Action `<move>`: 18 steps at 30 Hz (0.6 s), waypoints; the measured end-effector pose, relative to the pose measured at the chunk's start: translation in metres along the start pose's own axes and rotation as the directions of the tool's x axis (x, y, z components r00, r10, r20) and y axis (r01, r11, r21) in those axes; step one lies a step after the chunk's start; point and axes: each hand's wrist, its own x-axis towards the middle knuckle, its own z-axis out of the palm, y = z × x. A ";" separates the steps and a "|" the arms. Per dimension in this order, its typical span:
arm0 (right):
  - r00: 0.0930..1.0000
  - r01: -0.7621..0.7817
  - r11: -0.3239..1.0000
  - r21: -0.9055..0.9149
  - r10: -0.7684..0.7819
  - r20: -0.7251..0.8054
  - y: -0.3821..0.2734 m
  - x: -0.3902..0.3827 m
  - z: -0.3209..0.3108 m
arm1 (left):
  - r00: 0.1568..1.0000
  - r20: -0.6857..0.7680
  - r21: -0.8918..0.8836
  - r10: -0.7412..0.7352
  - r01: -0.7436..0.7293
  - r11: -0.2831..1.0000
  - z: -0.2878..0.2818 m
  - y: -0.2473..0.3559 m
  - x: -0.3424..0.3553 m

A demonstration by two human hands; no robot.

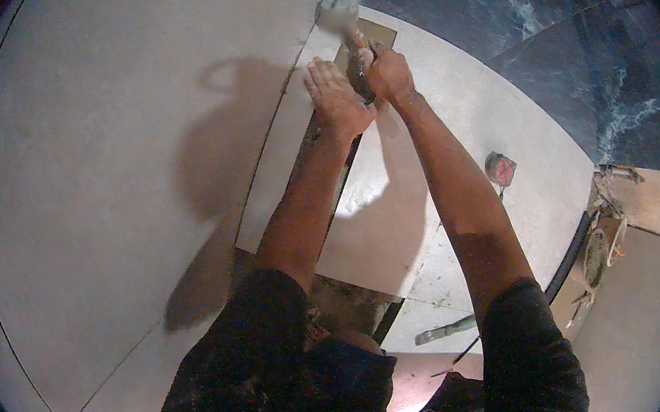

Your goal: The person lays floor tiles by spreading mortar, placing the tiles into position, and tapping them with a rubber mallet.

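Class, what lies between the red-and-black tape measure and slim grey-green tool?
The head view shows the bare right forearm above pale tile, between the tape measure and the tool.

We can read no text, label, number or sign anywhere in view. Right of centre, the red face of the tape measure (502, 169) is too small and blurred for us to tell whether it bears print. On the mallet (338, 11) at the top centre, we make out only a pale, blurred head. The white streaks on the dark tiles (438, 10) at upper right look to us like veining, rather than lettering.
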 end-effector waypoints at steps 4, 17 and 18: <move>0.997 -0.025 0.999 0.030 0.023 0.071 -0.008 0.008 0.003 | 1.000 0.002 -0.067 0.002 -0.002 0.998 0.002 -0.003 -0.001; 0.998 0.064 0.998 0.021 -0.063 -0.021 -0.010 0.010 0.014 | 1.000 -0.021 -0.075 0.023 -0.025 0.997 0.011 -0.008 -0.003; 0.996 0.079 0.997 0.010 -0.078 -0.039 -0.009 0.014 0.012 | 1.000 0.005 -0.064 0.010 -0.010 0.998 0.008 -0.005 -0.002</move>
